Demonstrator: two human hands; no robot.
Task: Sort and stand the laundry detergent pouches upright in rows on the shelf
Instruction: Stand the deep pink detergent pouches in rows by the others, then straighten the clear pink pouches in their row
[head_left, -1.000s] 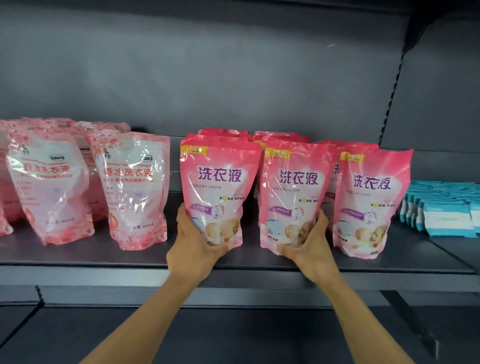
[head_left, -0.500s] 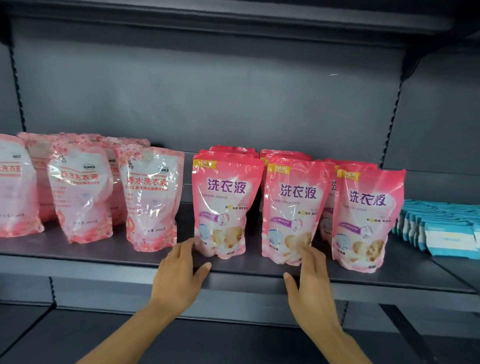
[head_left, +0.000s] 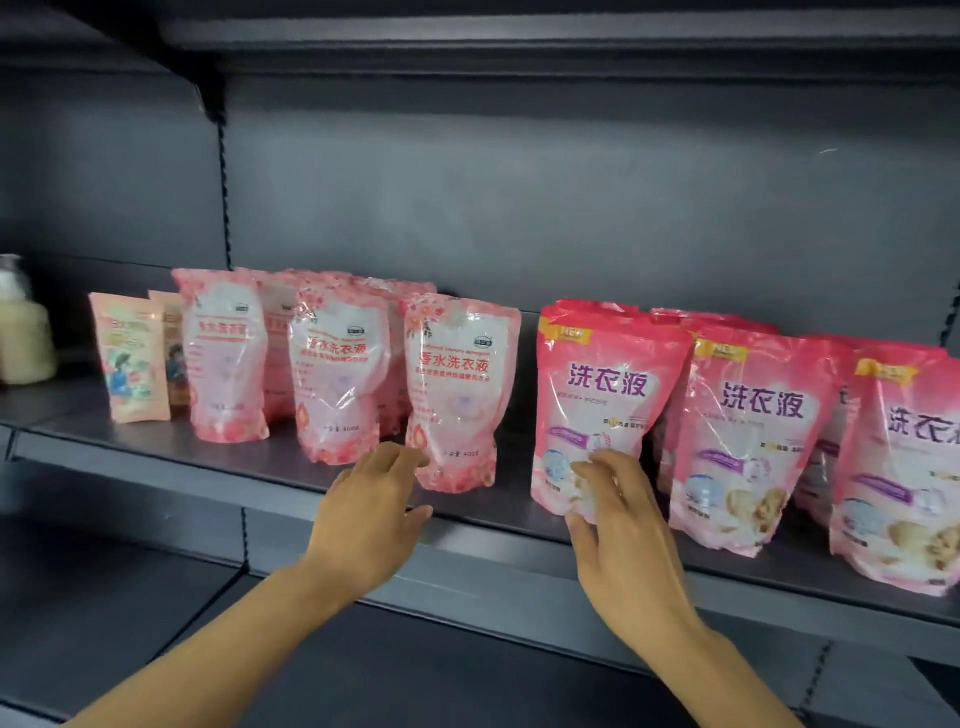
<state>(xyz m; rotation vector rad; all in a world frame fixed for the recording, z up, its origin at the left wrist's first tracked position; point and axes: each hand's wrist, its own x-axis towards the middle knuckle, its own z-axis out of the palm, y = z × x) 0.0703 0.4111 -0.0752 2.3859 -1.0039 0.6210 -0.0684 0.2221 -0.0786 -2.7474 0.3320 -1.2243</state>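
Dark shelf is stocked with upright detergent pouches in rows: clear floral pouches at 10–11 o'clock, solid pink pouches from 1 to 3 o'clock. Left hand is seen open, fingers spread, fingertips at the lower left corner of the nearest floral pouch, nothing gripped. Right hand is seen open, fingers laid over the lower front of the leftmost pink pouch, not closed around it. Small peach sachets and a cream bottle are seen at 9 o'clock
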